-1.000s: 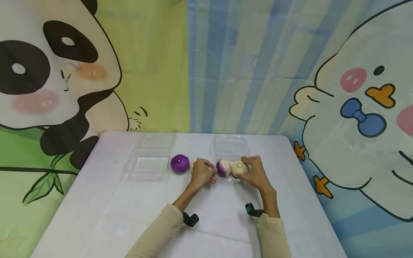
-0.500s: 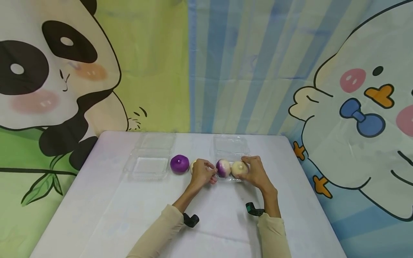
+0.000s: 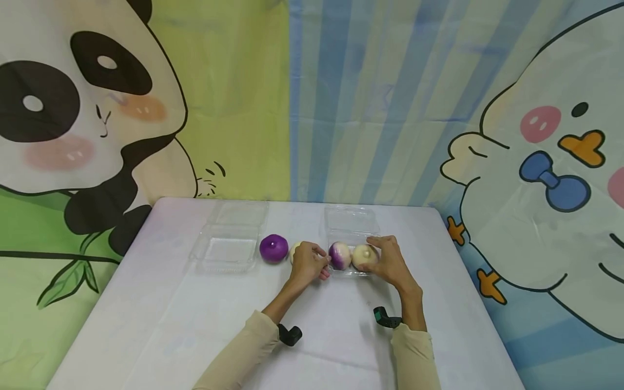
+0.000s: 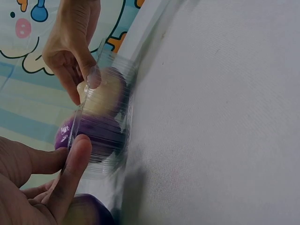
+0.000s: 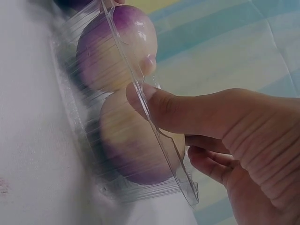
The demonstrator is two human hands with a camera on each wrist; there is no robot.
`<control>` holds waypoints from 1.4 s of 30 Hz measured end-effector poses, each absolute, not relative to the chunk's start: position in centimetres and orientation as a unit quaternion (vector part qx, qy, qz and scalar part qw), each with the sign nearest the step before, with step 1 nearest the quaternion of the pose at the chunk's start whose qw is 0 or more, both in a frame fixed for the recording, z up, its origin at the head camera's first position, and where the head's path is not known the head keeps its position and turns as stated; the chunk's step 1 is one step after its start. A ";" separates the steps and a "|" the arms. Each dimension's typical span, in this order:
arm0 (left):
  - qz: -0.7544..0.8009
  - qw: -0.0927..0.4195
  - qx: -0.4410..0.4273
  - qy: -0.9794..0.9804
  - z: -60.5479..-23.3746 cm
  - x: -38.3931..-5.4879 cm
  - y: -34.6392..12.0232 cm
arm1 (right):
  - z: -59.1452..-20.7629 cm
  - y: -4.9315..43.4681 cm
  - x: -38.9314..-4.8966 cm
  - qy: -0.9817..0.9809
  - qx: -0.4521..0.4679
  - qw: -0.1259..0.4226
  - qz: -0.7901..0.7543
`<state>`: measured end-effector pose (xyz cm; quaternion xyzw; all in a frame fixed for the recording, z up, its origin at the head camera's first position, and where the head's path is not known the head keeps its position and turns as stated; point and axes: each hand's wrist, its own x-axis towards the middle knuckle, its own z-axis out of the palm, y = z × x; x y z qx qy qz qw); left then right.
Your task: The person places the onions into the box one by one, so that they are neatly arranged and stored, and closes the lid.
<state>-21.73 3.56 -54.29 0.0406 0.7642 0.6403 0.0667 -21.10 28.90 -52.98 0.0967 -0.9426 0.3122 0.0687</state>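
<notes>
Two cream-and-purple round vegetables that look like turnips sit side by side in a small clear plastic clamshell box (image 3: 350, 220), its lid laid open behind. My right hand (image 3: 392, 262) grips the right-hand turnip (image 5: 136, 140), thumb inside the near wall and fingers on its far side. With thumb and index finger, my left hand (image 4: 35, 183) pinches the box's rim at the left, close to the other turnip (image 3: 339, 255). Left of that hand lie a deep purple round vegetable (image 3: 274, 248) and a cream one (image 3: 294, 252), the latter mostly hidden behind the hand.
A larger clear clamshell box (image 3: 229, 254) stands open on the left of the white table (image 3: 336, 346). A cartoon-printed curtain (image 3: 244, 108) hangs beyond the table's back edge. Each wrist wears a small black camera (image 3: 291, 336).
The head view has shifted slightly. Both hands keep their places at the box, and the vegetables have not visibly moved.
</notes>
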 end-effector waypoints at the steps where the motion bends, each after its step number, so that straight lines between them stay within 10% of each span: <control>1: 0.639 0.066 0.041 0.765 -54.3 -21.7 3.6 | -53.0 28.9 -21.1 -0.943 0.097 0.071 0.311; 42: 0.566 0.001 0.066 0.822 -53.4 -20.2 2.9 | -52.1 29.1 -22.0 -0.924 0.083 0.110 0.358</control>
